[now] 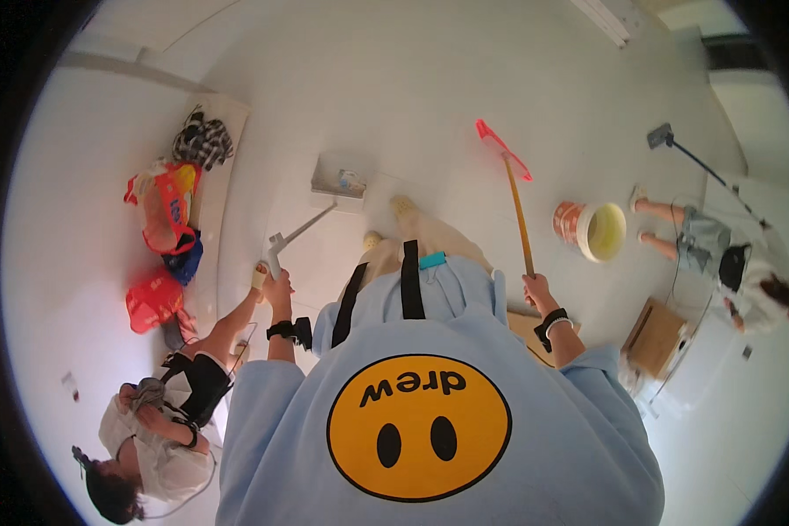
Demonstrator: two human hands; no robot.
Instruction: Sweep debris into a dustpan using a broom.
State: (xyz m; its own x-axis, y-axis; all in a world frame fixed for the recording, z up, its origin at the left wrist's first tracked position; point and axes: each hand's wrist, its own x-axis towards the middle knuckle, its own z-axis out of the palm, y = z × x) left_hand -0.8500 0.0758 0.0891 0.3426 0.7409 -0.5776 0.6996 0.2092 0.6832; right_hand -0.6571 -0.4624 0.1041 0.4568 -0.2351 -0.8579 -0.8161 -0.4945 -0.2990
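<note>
My left hand [279,290] grips the grey handle of a long-handled dustpan [337,176], whose pan rests on the pale floor ahead and to the left of my feet. Some small light-coloured litter [350,179] lies inside the pan. My right hand [536,289] is closed around the yellowish stick of a broom [519,214]. The pink-red head of the broom [503,150] is at the floor, ahead and to the right, apart from the dustpan. To the right of the stick stands an orange and white bucket [568,222] with a yellowish inside.
Along the left wall a ledge [227,131] holds red bags [169,204] and checked cloth [204,141]. A person sits at the lower left [164,421]. Another person [717,250] at the right holds a flat mop [661,136]. A cardboard box [654,336] is at the right.
</note>
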